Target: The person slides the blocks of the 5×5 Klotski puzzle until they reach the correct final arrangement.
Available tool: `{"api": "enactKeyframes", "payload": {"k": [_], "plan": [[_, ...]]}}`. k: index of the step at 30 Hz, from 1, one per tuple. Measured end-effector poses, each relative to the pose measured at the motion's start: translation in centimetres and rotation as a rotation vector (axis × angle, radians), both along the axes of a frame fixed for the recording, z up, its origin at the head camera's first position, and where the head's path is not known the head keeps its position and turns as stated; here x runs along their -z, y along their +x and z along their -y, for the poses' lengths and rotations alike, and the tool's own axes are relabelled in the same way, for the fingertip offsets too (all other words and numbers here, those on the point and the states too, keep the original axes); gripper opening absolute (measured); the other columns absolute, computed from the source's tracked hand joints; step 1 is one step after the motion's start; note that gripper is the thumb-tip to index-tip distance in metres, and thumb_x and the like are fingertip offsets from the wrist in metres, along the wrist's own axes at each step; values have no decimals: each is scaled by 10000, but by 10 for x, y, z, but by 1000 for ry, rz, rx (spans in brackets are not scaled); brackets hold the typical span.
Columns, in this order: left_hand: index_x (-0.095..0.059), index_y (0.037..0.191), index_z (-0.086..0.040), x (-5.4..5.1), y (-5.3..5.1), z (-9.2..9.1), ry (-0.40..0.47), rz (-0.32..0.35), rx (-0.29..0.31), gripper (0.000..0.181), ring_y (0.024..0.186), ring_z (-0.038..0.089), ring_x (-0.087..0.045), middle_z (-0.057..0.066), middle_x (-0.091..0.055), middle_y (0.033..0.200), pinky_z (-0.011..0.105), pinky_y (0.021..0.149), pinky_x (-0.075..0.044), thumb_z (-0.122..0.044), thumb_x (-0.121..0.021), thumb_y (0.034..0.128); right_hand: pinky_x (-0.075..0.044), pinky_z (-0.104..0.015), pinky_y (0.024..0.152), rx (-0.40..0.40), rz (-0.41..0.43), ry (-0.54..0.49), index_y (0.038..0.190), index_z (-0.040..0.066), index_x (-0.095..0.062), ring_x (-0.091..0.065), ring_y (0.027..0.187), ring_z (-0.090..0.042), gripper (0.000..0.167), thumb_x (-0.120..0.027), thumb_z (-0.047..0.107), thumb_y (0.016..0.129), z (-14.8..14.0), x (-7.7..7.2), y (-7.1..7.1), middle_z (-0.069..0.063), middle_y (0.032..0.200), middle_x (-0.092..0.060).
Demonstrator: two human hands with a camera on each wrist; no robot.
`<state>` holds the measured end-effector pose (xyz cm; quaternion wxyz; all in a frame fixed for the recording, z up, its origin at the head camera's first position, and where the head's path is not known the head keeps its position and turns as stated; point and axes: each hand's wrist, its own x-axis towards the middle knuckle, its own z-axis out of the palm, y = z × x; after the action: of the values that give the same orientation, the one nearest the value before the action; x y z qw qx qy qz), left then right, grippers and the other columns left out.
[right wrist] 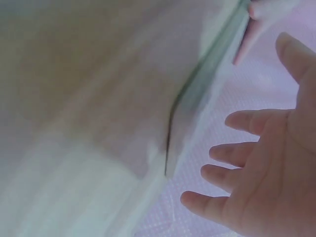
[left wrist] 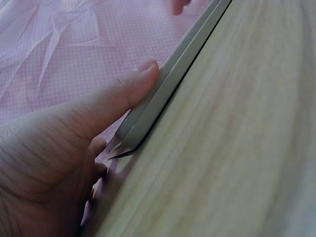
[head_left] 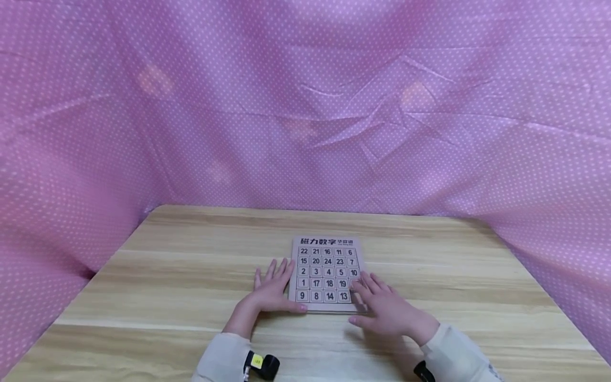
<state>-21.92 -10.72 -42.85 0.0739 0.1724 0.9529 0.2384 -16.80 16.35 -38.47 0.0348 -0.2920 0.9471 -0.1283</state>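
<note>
A flat number board (head_left: 329, 306) lies on the table, its rows of numbered tiles facing up under a printed heading. Along its left edge the left hand (head_left: 269, 294) is spread, fingers fairly straight, with the thumb on the lower left corner. In the left wrist view, the left hand's thumb (left wrist: 116, 94) rests against the side of the board (left wrist: 163, 94). The right hand (head_left: 389, 310) is at the lower right corner, fingers extended, a fingertip over the right column. It hides the last spots of the two lowest rows. The right wrist view has the right hand (right wrist: 266, 168) with fingers apart beside the board (right wrist: 197, 94).
A wooden table (head_left: 191, 249) extends around the board on every side. Pink dotted cloth (head_left: 305, 106) hangs behind the table and at both sides. Dark devices are strapped at both wrists, over light sleeves (head_left: 224, 358).
</note>
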Motion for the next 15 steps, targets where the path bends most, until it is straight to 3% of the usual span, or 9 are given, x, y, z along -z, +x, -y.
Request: {"api": "enactKeyframes", "payload": {"k": [6, 15], "plan": [[-91, 1395, -130, 1, -1, 0, -8, -1, 4, 1177, 1268, 303, 79, 96, -37, 1427, 525, 931, 147, -695, -617, 507, -196, -619, 887, 43, 0, 12, 1288, -25, -354, -165, 1209, -442, 753, -504, 518, 789, -3, -3, -10, -260, 1351, -200], [-95, 1394, -119, -1, 0, 2, 1, 2, 5, 1172, 1268, 309, 72, 106, -45, 1426, 527, 930, 146, -682, -626, 514, -183, -617, 895, 108, 40, 32, 1314, 12, -329, -155, 1213, -439, 803, -513, 560, 757, -3, 5, -27, -262, 1354, -188]]}}
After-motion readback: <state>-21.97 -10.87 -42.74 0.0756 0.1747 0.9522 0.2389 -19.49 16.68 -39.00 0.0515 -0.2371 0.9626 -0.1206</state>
